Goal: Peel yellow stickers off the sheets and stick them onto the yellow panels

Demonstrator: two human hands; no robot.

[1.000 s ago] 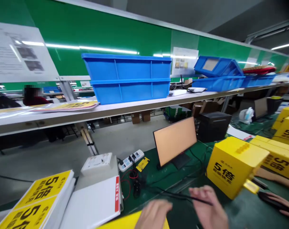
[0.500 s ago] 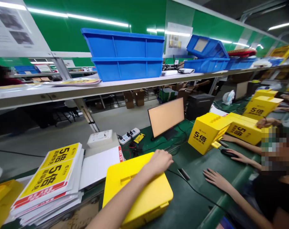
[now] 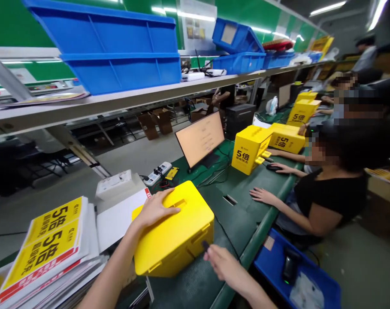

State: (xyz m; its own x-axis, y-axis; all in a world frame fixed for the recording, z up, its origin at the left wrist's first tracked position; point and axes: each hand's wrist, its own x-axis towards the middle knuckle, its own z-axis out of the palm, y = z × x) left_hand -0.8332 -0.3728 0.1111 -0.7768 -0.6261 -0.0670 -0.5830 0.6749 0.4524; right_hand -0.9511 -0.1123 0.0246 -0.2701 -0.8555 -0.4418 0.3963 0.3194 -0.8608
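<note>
One dark plug (image 3: 205, 245), pinched in the right hand (image 3: 225, 264), points toward the yellow box (image 3: 185, 227); left hand (image 3: 154, 209) spread open atop it

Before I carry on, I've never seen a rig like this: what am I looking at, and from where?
There is no robot: these are a person's bare hands, filmed by one camera worn on the head. The left hand rests on top of a yellow box on the green bench. The right hand pinches a small dark piece beside the box; what it is, I cannot tell. Nearby are a monitor, a power strip and, at left, stacked printed sheets. The hand farther right is a co-worker's.
</note>
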